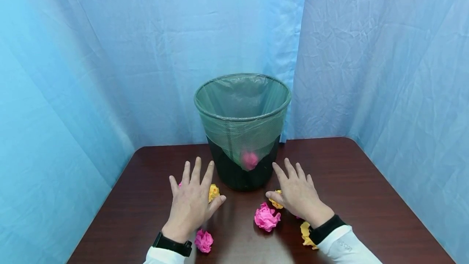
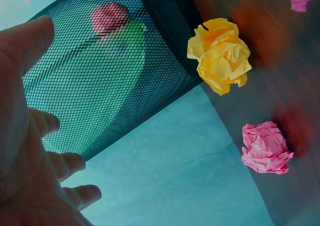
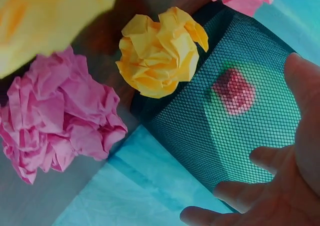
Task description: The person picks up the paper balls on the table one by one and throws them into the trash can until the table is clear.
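Observation:
Both hands are spread with straight fingers and hold nothing, in front of a black mesh wastebasket [image 1: 243,178] lined with a green bag [image 1: 239,129]. A pink crumpled paper ball [image 1: 250,160] shows through its wall, low inside. My left hand [image 1: 192,203] hovers over the left side; a yellow paper ball [image 1: 213,192] lies by its thumb, and a pink ball [image 2: 266,147] is mostly hidden under its fingers in the head view. My right hand [image 1: 298,194] is on the right, partly covering a yellow ball [image 1: 276,201]. A pink ball [image 1: 267,217] lies left of its wrist.
Another pink ball [image 1: 203,240] lies beside the left wrist, and a yellow one [image 1: 307,235] is partly behind the right cuff. In the right wrist view, a large pink ball [image 3: 60,116] is near. The brown table [image 1: 366,199] is bordered by blue curtains [image 1: 176,52].

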`<state>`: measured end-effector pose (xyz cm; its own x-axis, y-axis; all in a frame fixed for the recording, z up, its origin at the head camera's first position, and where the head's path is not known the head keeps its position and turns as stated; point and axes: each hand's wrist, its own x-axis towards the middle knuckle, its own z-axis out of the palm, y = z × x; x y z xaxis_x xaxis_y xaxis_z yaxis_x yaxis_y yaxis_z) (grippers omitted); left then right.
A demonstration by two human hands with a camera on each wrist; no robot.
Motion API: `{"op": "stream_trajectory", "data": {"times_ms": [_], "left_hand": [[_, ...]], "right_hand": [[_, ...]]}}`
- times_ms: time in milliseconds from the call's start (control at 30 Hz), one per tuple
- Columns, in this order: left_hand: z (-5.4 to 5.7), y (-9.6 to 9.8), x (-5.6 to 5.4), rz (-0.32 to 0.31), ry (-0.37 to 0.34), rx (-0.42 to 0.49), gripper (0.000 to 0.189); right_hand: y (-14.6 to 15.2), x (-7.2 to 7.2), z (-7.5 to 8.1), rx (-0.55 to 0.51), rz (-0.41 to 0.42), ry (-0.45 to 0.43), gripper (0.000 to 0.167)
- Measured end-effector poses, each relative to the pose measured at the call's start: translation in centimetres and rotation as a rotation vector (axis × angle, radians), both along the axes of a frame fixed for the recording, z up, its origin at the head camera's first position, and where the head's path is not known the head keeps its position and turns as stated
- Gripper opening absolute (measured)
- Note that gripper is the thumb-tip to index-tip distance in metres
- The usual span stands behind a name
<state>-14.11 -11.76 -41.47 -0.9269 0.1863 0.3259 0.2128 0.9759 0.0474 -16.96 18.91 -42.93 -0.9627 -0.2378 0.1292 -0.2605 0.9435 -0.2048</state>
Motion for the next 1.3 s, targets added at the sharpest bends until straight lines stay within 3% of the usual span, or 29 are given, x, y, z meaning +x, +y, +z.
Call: {"op": "stream_trajectory", "data": {"times_ms": [1300], "left_hand": [[-1.1,-0.2,0.4,0.010,-0.005,-0.006,0.102]], "right_hand": [[-1.4,-0.1,-2.5,0.000,0.048,-0.135,0.072]]}}
